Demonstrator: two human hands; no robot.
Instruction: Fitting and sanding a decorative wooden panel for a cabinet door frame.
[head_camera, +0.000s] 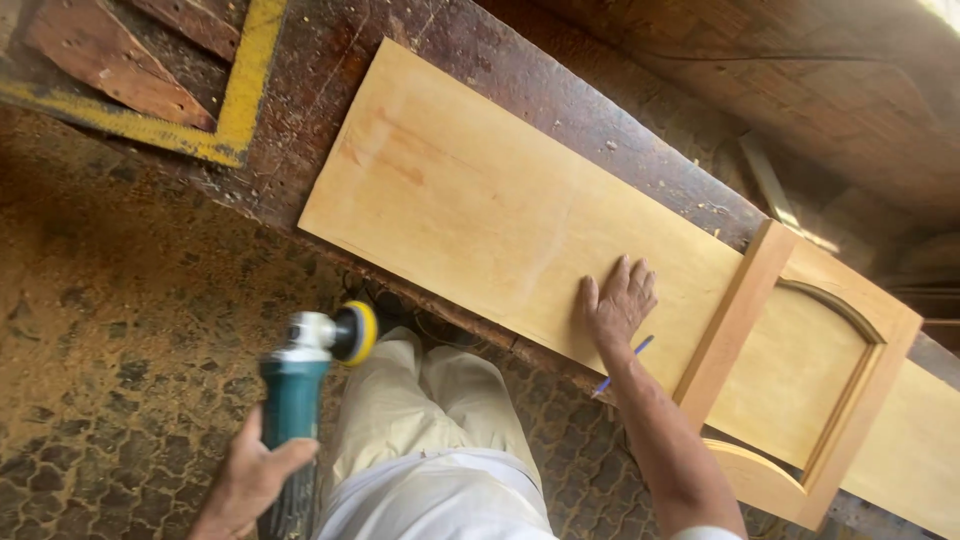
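Note:
My left hand (250, 480) grips the teal body of a handheld power sander (295, 390), held away from the bench above the floor. Its yellow pad (360, 332) points toward the bench edge. My right hand (618, 300) lies flat, fingers spread, on a long pale wooden panel (470, 210) that rests on the dark workbench (560, 95). A blue pencil (622, 366) lies on the panel's near edge, beside my right forearm.
A wooden frame with an arched inset (800, 370) lies across the panel to the right of my hand. A yellow-edged board (240, 90) with reddish offcuts sits at the top left. Sawdust covers the patterned floor (120, 330). My light trousers (420, 420) are below.

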